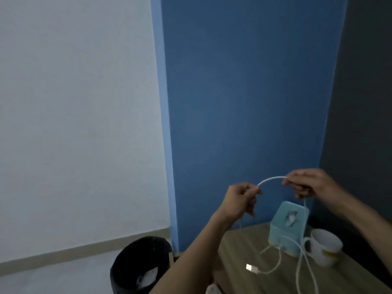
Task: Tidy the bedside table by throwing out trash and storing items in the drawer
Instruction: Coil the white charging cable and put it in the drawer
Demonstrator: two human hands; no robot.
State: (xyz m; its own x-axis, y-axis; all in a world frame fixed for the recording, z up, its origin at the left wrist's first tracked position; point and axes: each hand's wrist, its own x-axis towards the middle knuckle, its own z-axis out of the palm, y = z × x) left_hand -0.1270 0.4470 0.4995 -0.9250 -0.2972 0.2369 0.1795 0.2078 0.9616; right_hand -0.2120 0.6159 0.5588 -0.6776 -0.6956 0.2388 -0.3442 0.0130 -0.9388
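A white charging cable (269,179) arches between my two hands above the wooden bedside table (239,253). My left hand (240,199) pinches one end of the arch and my right hand (309,183) pinches the other. From my right hand the cable hangs down and loops over the tabletop. Its USB plug (249,268) lies flat on the wood near the front. A black bin (140,265) with crumpled white trash inside stands on the floor left of the table.
A teal tissue box (286,228) stands at the back of the table against the blue wall. A white mug (323,249) sits right beside it. A small white object (212,289) shows at the bottom edge. No drawer is in view.
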